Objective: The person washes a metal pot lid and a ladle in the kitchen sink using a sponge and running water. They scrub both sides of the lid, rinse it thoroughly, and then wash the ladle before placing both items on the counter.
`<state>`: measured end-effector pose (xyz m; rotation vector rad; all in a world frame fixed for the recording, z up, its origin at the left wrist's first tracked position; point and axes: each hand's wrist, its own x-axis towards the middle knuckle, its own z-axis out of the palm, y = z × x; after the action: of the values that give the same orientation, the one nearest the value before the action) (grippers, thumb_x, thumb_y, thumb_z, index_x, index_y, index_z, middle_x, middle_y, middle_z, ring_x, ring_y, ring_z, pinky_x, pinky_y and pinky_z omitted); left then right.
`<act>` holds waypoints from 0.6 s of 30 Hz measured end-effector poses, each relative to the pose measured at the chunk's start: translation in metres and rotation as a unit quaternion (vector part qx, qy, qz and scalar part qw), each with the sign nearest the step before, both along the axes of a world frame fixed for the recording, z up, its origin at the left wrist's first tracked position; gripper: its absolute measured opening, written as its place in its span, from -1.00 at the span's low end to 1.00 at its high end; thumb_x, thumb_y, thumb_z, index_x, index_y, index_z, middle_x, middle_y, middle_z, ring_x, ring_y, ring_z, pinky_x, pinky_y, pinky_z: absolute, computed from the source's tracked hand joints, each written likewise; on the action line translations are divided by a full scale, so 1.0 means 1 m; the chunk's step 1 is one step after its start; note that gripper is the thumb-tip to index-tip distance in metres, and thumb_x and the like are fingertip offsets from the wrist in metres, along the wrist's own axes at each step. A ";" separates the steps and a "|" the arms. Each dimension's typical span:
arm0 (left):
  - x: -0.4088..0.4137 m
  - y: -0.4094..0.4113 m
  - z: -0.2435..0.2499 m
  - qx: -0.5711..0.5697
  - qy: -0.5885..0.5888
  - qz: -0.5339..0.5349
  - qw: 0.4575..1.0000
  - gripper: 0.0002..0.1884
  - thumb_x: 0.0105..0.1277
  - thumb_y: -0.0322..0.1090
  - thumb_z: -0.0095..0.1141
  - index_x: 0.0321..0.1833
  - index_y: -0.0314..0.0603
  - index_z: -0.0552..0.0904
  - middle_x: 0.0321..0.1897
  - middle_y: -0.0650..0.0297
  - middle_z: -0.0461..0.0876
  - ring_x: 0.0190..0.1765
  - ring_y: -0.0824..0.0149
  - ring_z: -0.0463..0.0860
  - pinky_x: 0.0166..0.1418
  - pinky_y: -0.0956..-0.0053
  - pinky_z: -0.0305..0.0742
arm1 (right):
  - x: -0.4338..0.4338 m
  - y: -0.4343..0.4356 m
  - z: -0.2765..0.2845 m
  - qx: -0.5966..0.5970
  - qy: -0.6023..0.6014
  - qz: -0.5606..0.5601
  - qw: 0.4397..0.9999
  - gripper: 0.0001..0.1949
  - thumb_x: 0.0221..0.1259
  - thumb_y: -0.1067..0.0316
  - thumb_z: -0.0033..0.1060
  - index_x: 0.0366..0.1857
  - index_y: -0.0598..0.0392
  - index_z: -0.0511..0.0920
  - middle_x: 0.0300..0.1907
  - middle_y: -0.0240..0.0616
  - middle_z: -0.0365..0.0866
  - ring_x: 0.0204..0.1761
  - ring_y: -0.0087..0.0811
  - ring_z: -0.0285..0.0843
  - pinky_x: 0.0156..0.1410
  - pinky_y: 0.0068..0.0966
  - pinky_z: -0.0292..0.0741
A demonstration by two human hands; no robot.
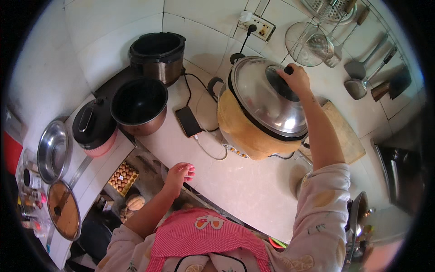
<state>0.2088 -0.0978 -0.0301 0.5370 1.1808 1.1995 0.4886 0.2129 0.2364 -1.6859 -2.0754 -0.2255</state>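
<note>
My right hand grips the black knob of a domed metal lid with a dark glass window. The lid lies tilted over a large tan-sided electric cooker, its black rim showing beneath the lid's edge. What is inside the cooker is hidden. My left hand hovers by the counter's front edge, fingers loosely curled and nothing visible in them. Ahead of it, a dark-screened phone with a white cable plugged in lies on the counter.
Left of the phone are an inner pot and an open pressure cooker body, with a black-and-pink cooker lid beside them. A wooden board leans behind my right forearm. Strainers and spatulas hang on the wall. Eggs sit in a tray below.
</note>
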 end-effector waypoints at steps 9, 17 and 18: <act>-0.006 0.030 -0.005 0.014 -0.028 -0.039 0.999 -0.77 0.36 -0.26 -0.04 -0.07 -0.24 0.52 -0.17 0.19 0.60 -0.19 0.31 0.59 -0.09 0.44 0.48 | 0.004 0.005 0.003 -0.007 -0.022 -0.005 1.000 -0.22 0.04 -0.38 0.02 0.20 0.07 0.37 0.20 0.08 0.28 0.20 0.00 0.34 0.23 -0.24 0.36; 0.012 0.053 -0.011 0.030 -0.040 -0.098 0.994 -0.78 0.35 -0.23 -0.01 -0.09 -0.22 0.53 -0.20 0.20 0.60 -0.19 0.32 0.59 -0.10 0.42 0.49 | 0.048 -0.056 0.029 0.050 0.085 0.044 0.994 -0.39 0.18 -0.19 0.06 0.13 0.11 0.43 0.14 -0.01 0.37 0.05 -0.13 0.47 0.12 -0.30 0.44; 0.016 0.055 -0.011 0.030 -0.041 -0.106 0.993 -0.78 0.35 -0.24 -0.01 -0.09 -0.22 0.53 -0.20 0.20 0.60 -0.19 0.32 0.59 -0.11 0.42 0.49 | 0.056 -0.074 0.030 0.087 0.115 0.054 0.988 -0.50 0.24 -0.06 0.08 0.06 0.15 0.48 0.04 -0.07 0.45 -0.07 -0.28 0.51 0.03 -0.41 0.47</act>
<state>0.2251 -0.0430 -0.0411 0.6365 0.9929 1.0667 0.5442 0.1392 0.2669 -1.4215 -1.9096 -0.1636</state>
